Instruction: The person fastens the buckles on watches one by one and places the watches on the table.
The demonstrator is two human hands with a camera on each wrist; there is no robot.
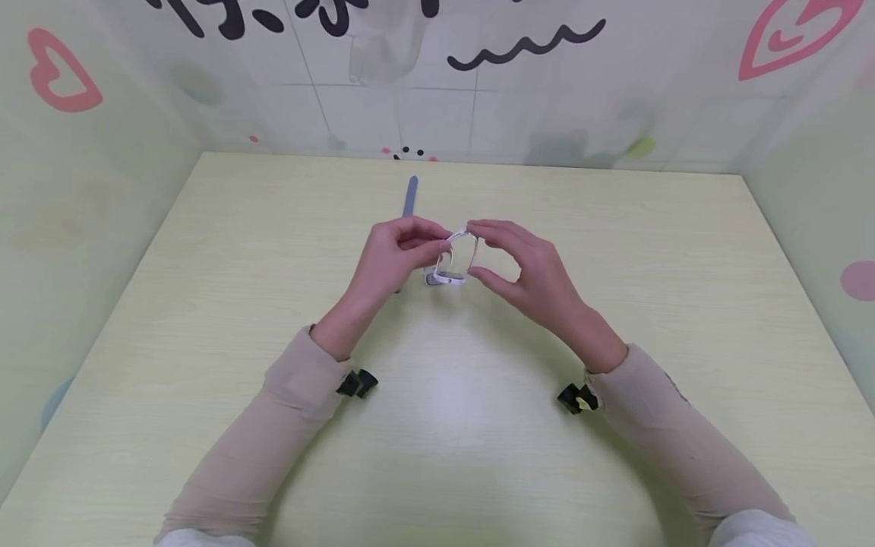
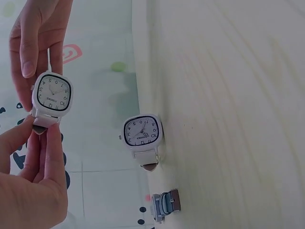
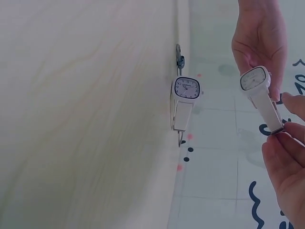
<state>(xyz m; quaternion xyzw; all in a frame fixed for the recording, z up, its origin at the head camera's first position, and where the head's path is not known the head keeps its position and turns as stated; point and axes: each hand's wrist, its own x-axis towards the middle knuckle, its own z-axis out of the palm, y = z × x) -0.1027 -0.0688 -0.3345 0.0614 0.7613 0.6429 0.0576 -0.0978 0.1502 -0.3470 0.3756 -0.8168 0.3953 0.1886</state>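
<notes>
Both hands hold a white wristwatch point(image 2: 52, 94) with a rounded square dial, raised over the table. My left hand point(image 1: 393, 251) pinches it by the strap close to the case, between thumb and fingers. Opposite it, my right hand point(image 1: 529, 262) grips the other strap at its end; in the right wrist view the tip of that strap point(image 3: 268, 117) lies between thumb and fingertips. A second white wristwatch point(image 2: 141, 131) of the same look sits on the table, beneath the hands in the head view.
A blue strap point(image 1: 410, 196) lies on the pale wooden table point(image 1: 451, 456), partly hidden behind the left hand; its buckle end point(image 2: 167, 202) shows in the left wrist view. Printed walls point(image 1: 383, 114) stand along the table's back and sides.
</notes>
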